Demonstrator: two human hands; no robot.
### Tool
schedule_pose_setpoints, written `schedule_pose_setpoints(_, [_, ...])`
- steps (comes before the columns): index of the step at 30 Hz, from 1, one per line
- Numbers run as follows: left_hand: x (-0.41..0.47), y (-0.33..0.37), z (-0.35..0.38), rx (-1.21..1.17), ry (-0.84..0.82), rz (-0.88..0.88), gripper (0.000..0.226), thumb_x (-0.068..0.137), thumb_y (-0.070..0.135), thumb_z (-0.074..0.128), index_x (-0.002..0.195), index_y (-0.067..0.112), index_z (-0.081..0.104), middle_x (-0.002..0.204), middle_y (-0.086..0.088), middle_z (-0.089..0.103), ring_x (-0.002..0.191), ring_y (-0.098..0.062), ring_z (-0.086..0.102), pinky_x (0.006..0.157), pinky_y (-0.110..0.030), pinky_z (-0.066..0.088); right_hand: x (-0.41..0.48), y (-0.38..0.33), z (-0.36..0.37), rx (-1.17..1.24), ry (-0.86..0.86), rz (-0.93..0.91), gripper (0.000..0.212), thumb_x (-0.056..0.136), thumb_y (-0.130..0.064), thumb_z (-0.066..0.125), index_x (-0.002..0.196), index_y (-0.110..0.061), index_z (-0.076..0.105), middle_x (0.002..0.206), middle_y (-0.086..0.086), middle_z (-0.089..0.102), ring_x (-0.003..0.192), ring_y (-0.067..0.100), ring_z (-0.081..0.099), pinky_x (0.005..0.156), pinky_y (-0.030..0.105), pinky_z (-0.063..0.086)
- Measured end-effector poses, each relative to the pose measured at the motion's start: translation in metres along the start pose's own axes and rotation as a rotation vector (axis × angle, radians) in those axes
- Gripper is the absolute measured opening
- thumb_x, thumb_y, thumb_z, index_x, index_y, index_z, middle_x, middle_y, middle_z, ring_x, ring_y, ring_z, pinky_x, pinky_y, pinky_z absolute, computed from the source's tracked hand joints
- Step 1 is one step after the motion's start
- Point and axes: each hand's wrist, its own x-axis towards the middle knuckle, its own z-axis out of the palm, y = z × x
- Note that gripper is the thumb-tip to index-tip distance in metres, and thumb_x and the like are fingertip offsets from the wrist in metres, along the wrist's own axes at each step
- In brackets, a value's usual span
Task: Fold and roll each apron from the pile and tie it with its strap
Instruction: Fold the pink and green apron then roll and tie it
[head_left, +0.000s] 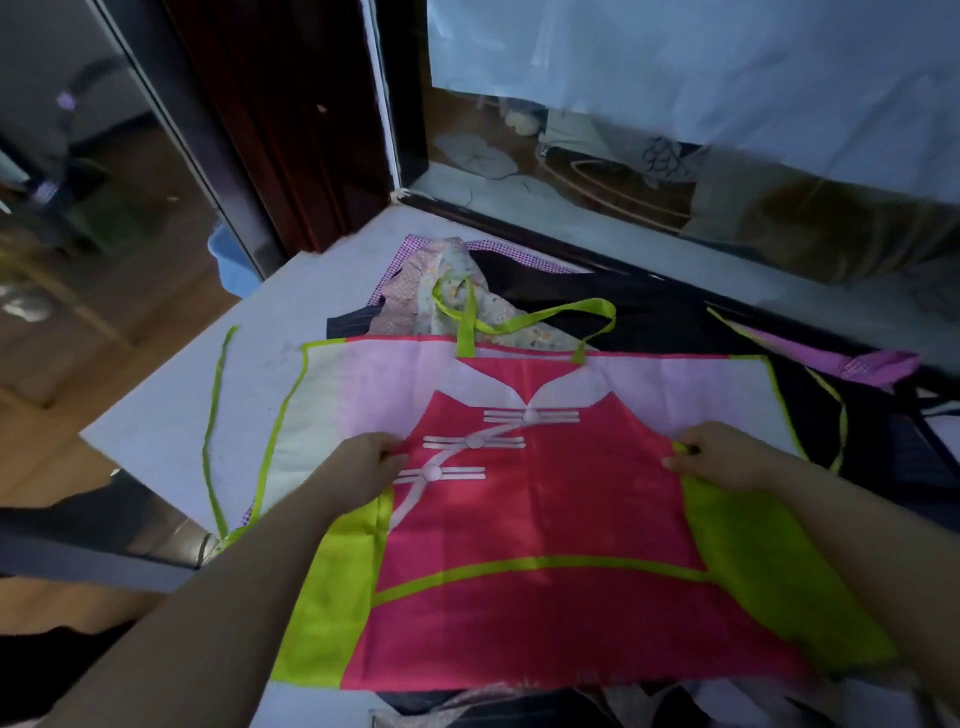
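Observation:
A pink apron (540, 519) with lime green side panels and white frog-button trim lies spread flat on the pale table (171, 431). Its pale reverse side shows along the far part. A lime neck strap (524, 319) loops beyond its top edge, and a thin lime tie strap (214, 426) trails down the left. My left hand (358, 467) pinches the apron's left edge beside the white trim. My right hand (719, 457) pinches the right edge where pink meets green. Both hands hold the cloth at about the same height.
More aprons lie under and behind the pink one: a floral one (447, 291), dark ones (649, 317) and a purple one (852, 364) at right. A blue tub (228, 265) stands on the wooden floor at left. A glass panel (623, 182) rises behind the table.

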Motion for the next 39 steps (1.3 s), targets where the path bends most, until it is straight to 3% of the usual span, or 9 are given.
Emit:
schedule_pose_setpoints(3, [-0.004, 0.001, -0.017, -0.047, -0.314, -0.009, 0.029, 0.094, 0.030, 0.059, 0.090, 0.002, 0.063, 0.081, -0.005, 0.057, 0.074, -0.013, 0.048, 0.069, -0.026, 0.039, -0.017, -0.004, -0.020, -0.017, -0.308, 0.079, 0.024, 0.091, -0.030, 0.062, 0.100, -0.009, 0.070, 0.098, 0.003, 0.069, 0.086, 0.011, 0.064, 0.083, 0.025, 0.049])
schedule_pose_setpoints(7, [-0.004, 0.006, -0.013, 0.193, -0.335, -0.020, 0.018, 0.092, 0.024, 0.061, 0.077, 0.015, 0.056, 0.081, -0.003, 0.050, 0.077, -0.014, 0.048, 0.066, -0.025, 0.034, -0.030, -0.013, -0.019, -0.148, -0.335, 0.125, 0.024, 0.094, -0.026, 0.057, 0.077, -0.011, 0.063, 0.070, -0.010, 0.052, 0.054, -0.003, 0.049, 0.052, 0.007, 0.037])
schedule_pose_setpoints(15, [0.017, 0.030, 0.007, -0.062, 0.102, -0.176, 0.020, 0.085, 0.041, 0.061, 0.100, 0.032, 0.054, 0.100, 0.005, 0.063, 0.104, -0.021, 0.059, 0.094, -0.037, 0.046, 0.016, -0.035, 0.011, 0.193, 0.246, 0.029, 0.038, 0.086, -0.026, 0.066, 0.118, -0.010, 0.054, 0.117, 0.003, 0.057, 0.105, 0.021, 0.055, 0.079, 0.028, 0.039])
schedule_pose_setpoints(19, [0.035, 0.060, 0.014, -0.121, 0.248, -0.083, 0.044, 0.088, 0.044, 0.060, 0.126, 0.026, 0.047, 0.100, 0.010, 0.058, 0.101, -0.017, 0.061, 0.088, -0.035, 0.049, 0.054, -0.060, 0.009, 0.545, 0.452, -0.026, 0.018, 0.081, -0.007, 0.067, 0.096, -0.016, 0.061, 0.105, 0.009, 0.061, 0.094, 0.026, 0.059, 0.080, 0.039, 0.049])
schedule_pose_setpoints(23, [0.063, 0.085, 0.004, -0.183, 0.425, -0.008, 0.043, 0.090, 0.032, 0.058, 0.129, 0.020, 0.046, 0.106, 0.000, 0.061, 0.101, -0.024, 0.059, 0.082, -0.036, 0.048, 0.087, -0.071, -0.016, 0.783, 0.594, 0.022, 0.015, 0.084, -0.009, 0.065, 0.080, -0.022, 0.060, 0.098, 0.001, 0.060, 0.088, 0.016, 0.056, 0.069, 0.017, 0.044])
schedule_pose_setpoints(27, [0.095, 0.108, -0.019, -0.342, 0.496, -0.002, 0.051, 0.090, 0.029, 0.061, 0.135, 0.017, 0.040, 0.116, -0.008, 0.062, 0.107, -0.028, 0.058, 0.080, -0.030, 0.043, 0.108, -0.069, -0.041, 0.574, 0.509, 0.026, 0.020, 0.082, -0.022, 0.069, 0.071, -0.038, 0.062, 0.105, -0.004, 0.064, 0.109, 0.023, 0.055, 0.102, 0.043, 0.041])
schedule_pose_setpoints(34, [0.132, 0.123, -0.038, -0.342, 0.439, -0.073, 0.035, 0.092, 0.024, 0.060, 0.123, 0.011, 0.052, 0.104, -0.006, 0.060, 0.093, -0.022, 0.058, 0.066, -0.020, 0.037, 0.127, -0.099, -0.053, -0.122, 0.239, -0.147, 0.022, 0.092, -0.028, 0.055, 0.082, -0.035, 0.074, 0.103, -0.012, 0.064, 0.111, 0.025, 0.049, 0.096, 0.042, 0.042])
schedule_pose_setpoints(36, [0.135, 0.125, -0.040, -0.420, 0.484, 0.012, 0.010, 0.090, 0.014, 0.058, 0.100, 0.013, 0.060, 0.089, 0.001, 0.062, 0.075, -0.015, 0.056, 0.054, -0.015, 0.036, 0.127, -0.102, -0.049, -0.257, 0.352, -0.182, 0.025, 0.095, -0.023, 0.050, 0.098, -0.027, 0.074, 0.110, -0.004, 0.063, 0.109, 0.024, 0.048, 0.095, 0.040, 0.039])
schedule_pose_setpoints(39, [0.124, 0.127, -0.047, -0.464, 0.574, 0.241, 0.021, 0.084, -0.005, 0.053, 0.083, 0.015, 0.059, 0.082, 0.005, 0.059, 0.078, -0.013, 0.056, 0.063, -0.012, 0.044, 0.115, -0.099, -0.048, 0.130, 0.765, -0.326, 0.022, 0.090, -0.009, 0.058, 0.108, -0.012, 0.071, 0.106, 0.006, 0.064, 0.095, 0.018, 0.057, 0.090, 0.027, 0.043])
